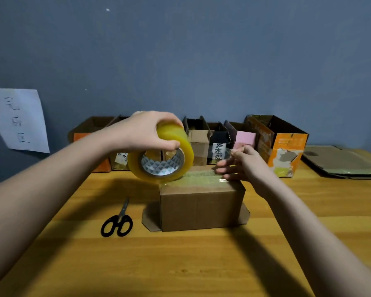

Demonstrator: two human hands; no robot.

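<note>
While left hand [146, 131] grips glossy tape roll [159, 165], flat right hand [242, 166] presses cardboard box [201, 206].

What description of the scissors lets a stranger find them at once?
Start at the wooden table. In its middle stands a closed brown box; the scissors lie flat just left of it. They alone have black loop handles.

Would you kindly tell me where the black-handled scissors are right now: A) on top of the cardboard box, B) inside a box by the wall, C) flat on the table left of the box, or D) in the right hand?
C: the scissors lie untouched on the table beside the cardboard box, while the left hand grips the tape roll and the right hand touches the box top.
</note>
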